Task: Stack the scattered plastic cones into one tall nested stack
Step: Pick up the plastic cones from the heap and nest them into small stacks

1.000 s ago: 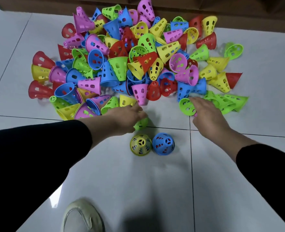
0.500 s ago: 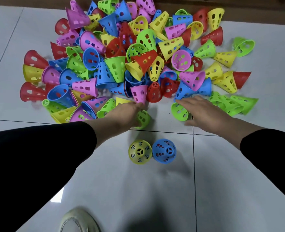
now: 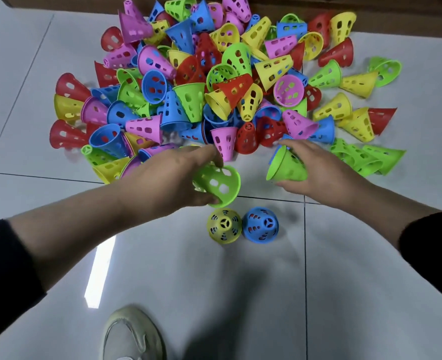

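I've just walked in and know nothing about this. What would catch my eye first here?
First, the big heap of bright perforated cones spread over the far part of the white tiled floor. Nearer, the left hand and the right hand each grip a green cone. Just below them, a yellow cone and a blue cone stand upright side by side.

glossy pale grey tiled floor (image 3: 370, 294) with thin dark grout lines, a bright light reflection (image 3: 98, 271), brown wooden baseboard (image 3: 370, 6) along the far edge.
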